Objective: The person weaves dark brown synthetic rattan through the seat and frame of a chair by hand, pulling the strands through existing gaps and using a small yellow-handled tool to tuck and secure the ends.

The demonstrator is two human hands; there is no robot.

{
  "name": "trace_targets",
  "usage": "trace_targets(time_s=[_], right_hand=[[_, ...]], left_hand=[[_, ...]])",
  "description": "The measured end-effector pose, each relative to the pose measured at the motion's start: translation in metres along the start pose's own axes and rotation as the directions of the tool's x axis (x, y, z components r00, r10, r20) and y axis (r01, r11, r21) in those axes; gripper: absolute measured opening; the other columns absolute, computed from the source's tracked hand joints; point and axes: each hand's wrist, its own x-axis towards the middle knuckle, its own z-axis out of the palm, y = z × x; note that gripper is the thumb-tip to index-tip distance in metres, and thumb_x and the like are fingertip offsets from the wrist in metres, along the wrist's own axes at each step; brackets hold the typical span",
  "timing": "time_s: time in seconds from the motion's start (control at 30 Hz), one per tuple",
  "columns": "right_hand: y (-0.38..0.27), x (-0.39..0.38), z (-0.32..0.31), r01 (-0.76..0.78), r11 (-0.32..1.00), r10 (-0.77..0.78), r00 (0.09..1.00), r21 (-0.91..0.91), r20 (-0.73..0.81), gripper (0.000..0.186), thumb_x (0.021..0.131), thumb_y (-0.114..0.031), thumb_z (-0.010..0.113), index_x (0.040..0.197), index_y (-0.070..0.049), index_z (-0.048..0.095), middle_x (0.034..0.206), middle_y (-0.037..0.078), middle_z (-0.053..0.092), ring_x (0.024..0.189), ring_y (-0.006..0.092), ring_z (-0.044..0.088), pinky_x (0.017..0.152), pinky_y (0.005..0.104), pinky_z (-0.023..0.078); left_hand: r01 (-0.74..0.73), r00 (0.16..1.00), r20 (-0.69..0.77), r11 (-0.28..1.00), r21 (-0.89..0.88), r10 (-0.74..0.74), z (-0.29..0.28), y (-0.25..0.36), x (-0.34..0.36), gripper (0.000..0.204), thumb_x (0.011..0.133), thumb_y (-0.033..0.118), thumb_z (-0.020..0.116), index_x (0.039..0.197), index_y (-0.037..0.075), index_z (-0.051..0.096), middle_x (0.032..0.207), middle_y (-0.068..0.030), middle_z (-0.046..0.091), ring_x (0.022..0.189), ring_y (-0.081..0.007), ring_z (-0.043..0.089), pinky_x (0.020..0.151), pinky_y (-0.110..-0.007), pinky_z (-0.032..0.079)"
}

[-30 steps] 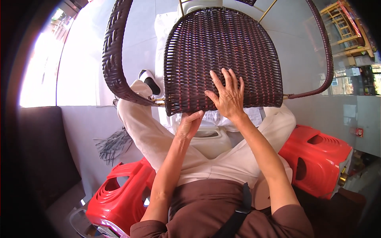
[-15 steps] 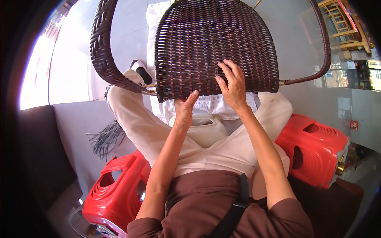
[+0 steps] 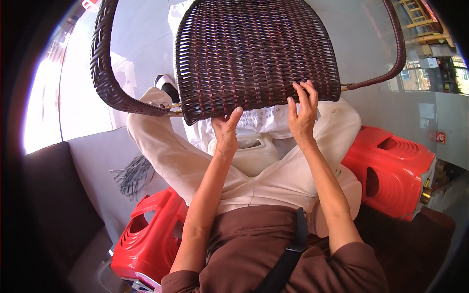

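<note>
A dark brown wicker chair (image 3: pixel 254 53) with reddish strands in its weave is tilted in front of me, its straight edge nearest my body. My left hand (image 3: pixel 226 131) pinches that edge left of the middle, thumb on top and the other fingers hidden underneath. Toward the right end of the same edge, my right hand (image 3: pixel 304 117) has its fingers apart, the tips resting on the weave. A braided armrest (image 3: pixel 103 63) curves out on the left, and a thinner armrest (image 3: pixel 398 53) on the right.
Red plastic stools (image 3: pixel 146 234) (image 3: pixel 391 171) stand on both sides of me. Between my legs is a cream plastic stool (image 3: pixel 254 158), with a white printed sack (image 3: pixel 264 122) beyond it. Loose grey strips (image 3: pixel 134 176) lie on the floor at left, near a dark chair (image 3: pixel 58 190).
My right hand has shifted right along the chair's edge. The chair has turned slightly and sits a little further left in view. My left hand keeps its place on the edge.
</note>
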Motion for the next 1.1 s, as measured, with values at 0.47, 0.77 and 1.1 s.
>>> trace_targets(time_s=[0.47,0.77,1.1], right_hand=[[-0.013,-0.008,-0.001,-0.025,0.999,0.022,0.996,0.025,0.083,0.043,0.075,-0.001,0.061,0.117,-0.005,0.052,0.120,0.015,0.043,0.119,0.0343,0.039,0.098,0.0434,0.033],[-0.011,-0.008,-0.001,0.012,1.000,-0.012,0.997,-0.005,0.074,0.044,0.074,-0.001,0.062,0.117,-0.005,0.052,0.120,0.015,0.044,0.119,0.0337,0.040,0.098,0.0436,0.034],[-0.013,-0.006,-0.002,-0.010,1.000,0.013,0.996,-0.026,0.093,0.046,0.073,-0.001,0.063,0.118,-0.006,0.052,0.119,0.014,0.044,0.118,0.0331,0.041,0.097,0.0438,0.033]], left_hand=[[0.089,0.993,0.079,0.994,-0.062,-0.084,0.002,0.015,-0.004,0.049,0.078,0.002,0.065,0.122,0.009,0.045,0.114,-0.0042,0.055,0.106,-0.0163,0.055,0.085,-0.031,0.052],[0.062,0.998,0.031,0.989,-0.134,-0.059,0.010,0.015,-0.002,0.040,0.080,0.006,0.066,0.116,0.003,0.049,0.109,-0.0071,0.056,0.095,-0.0161,0.060,0.078,-0.030,0.057],[0.062,0.997,0.051,0.998,-0.033,-0.061,-0.002,0.010,-0.005,0.053,0.077,0.006,0.069,0.123,0.007,0.043,0.112,-0.0036,0.054,0.101,-0.0160,0.057,0.086,-0.032,0.052]])
